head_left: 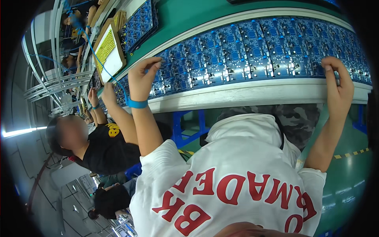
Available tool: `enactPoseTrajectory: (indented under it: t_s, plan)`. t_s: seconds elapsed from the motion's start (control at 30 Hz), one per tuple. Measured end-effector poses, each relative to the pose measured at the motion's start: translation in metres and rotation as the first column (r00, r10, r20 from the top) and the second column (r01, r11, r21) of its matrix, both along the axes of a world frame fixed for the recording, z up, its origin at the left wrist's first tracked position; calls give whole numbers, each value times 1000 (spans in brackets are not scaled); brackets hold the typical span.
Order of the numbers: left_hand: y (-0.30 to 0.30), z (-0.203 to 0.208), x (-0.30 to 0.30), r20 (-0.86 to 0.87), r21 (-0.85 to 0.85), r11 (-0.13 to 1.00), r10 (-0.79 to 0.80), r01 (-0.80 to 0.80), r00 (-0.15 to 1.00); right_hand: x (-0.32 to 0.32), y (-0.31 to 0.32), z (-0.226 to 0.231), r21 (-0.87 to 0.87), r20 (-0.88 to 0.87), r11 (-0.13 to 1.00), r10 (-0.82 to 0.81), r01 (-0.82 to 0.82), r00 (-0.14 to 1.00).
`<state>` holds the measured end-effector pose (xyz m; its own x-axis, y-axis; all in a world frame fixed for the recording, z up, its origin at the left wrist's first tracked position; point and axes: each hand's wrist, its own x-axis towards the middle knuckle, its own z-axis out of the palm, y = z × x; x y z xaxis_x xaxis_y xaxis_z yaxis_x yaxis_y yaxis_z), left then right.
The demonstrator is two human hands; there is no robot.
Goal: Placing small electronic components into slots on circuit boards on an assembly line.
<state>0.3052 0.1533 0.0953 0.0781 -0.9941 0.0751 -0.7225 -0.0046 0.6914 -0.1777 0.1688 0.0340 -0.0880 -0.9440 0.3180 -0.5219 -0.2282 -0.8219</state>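
A long row of blue circuit boards (pixel 231 53), dense with small metal and white parts, lies on the line in front of me. My left hand (pixel 143 78) is over the row's left part, thumb and fingertips drawn together in a pinch. Whatever is between those tips is too small to make out. Around that wrist sits a blue wrist strap (pixel 137 104) with a blue cord. Farther right, my right hand (pixel 338 81) reaches over the white front rail (pixel 252 93). Its fingers are bent together at the boards' surface, and what they hold, if anything, is hidden.
At the far left stands a tray of small yellow parts (pixel 106 49), beside a stack of upright blue boards (pixel 139 25). A blue coiled cord (pixel 94 53) hangs there. To my left a co-worker in a black shirt (pixel 108 150) reaches toward the same line.
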Motion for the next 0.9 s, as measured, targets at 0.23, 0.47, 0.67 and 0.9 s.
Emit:
enactPoseTrajectory:
  t_s: [0.23, 0.47, 0.67, 0.9]
  plan:
    - [-1, -15, -20, 277, -7, 998, -59, 63, 959, -4, 1, -1, -4, -1, 1000, -4, 4, 1000]
    - [0, -16, -21, 331, -36, 999, -25, 39, 943, -1, 1, 0, -1, 4, 1000, -12, 12, 1000]
    - [2, -22, -18, 306, -68, 997, -4, 26, 952, -4, 1, -1, -6, 10, 1000, 1, -1, 1000]
    - [6, -15, -32, 374, -81, 995, -16, 50, 927, -5, 0, -2, -26, 22, 999, 21, -20, 1000]
